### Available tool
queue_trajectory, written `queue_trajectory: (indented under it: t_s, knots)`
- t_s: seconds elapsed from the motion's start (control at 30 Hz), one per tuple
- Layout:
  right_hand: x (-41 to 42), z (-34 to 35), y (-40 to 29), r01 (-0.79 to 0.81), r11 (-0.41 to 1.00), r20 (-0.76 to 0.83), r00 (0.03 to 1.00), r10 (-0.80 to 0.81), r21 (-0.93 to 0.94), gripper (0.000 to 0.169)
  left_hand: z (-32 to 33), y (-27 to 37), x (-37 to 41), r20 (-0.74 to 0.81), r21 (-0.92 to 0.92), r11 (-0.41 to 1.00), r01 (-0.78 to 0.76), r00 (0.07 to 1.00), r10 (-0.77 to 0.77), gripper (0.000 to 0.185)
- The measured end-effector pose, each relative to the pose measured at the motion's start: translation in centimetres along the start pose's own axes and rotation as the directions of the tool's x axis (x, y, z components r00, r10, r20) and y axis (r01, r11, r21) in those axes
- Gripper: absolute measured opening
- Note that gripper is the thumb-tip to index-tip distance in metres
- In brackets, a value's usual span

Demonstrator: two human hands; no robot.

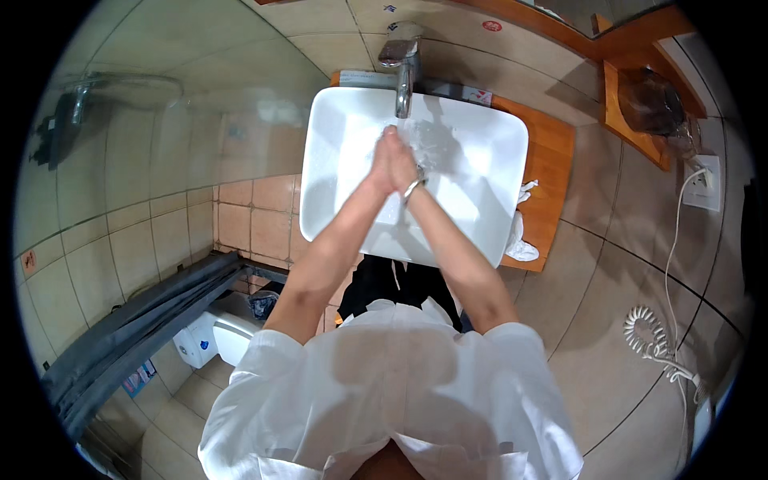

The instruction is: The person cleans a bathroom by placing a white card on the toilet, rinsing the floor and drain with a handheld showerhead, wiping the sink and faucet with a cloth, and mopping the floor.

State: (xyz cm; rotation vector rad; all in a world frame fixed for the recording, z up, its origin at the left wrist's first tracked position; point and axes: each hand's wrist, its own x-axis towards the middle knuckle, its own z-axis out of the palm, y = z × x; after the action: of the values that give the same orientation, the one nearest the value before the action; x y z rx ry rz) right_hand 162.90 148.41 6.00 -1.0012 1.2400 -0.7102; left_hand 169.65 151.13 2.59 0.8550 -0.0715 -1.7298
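My left hand [380,167] and my right hand [401,161] are pressed against each other, pointing away from me over the white ceramic basin [516,144]. Their fingertips lie just below the spout of a chrome single-lever faucet [404,90]. Water [427,147] splashes in the basin to the right of the fingers. A silvery bracelet [413,188] circles my right wrist. The palms face inward and are hidden, so anything between them cannot be seen.
Crumpled white tissue or cloth [521,240] lies on the wooden counter [549,180] right of the basin. A glass panel [240,138] stands at left. On the right wall hang a wooden shelf [633,129], a power outlet [702,183] and a coiled white cord [645,333].
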Motion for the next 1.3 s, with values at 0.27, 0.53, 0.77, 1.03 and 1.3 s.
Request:
queue_trajectory:
  t_s: [0.27, 0.53, 0.77, 1.03, 1.3]
  knots:
    - [-1.1, -13.9, 2.6, 0.336, 0.756, 0.125, 0.938, -0.324, -0.562, 0.036, 10.9, 6.4, -5.7, -0.168, 0.919, 0.386, -0.079, 0.808, 0.565, 0.062]
    - [-9.7, -31.0, 7.3, -0.281, 0.375, -0.407, 0.857, -0.317, -0.884, 0.034, 19.7, 11.3, -4.3, 0.532, 0.776, -0.625, -0.089, 0.626, 0.571, 0.07]
    - [-8.5, -36.0, 13.5, -0.225, 0.903, -0.478, 0.878, 0.025, -0.365, 0.027, 15.2, 8.1, -3.8, 0.635, 0.714, -0.686, -0.141, 0.544, 0.549, 0.071]
    - [-9.8, -33.5, 2.4, 0.227, 0.929, -0.338, 0.884, -0.322, -0.292, 0.01, 16.7, -8.4, -8.7, -0.052, 0.713, 0.683, 0.161, 0.983, -0.177, 0.052]
    - [-15.2, -36.5, -5.4, 0.487, 0.827, -0.805, 0.589, -0.073, 0.281, 0.024, 16.7, -10.1, -4.3, -0.186, 0.526, 0.806, 0.272, 0.961, -0.202, 0.037]
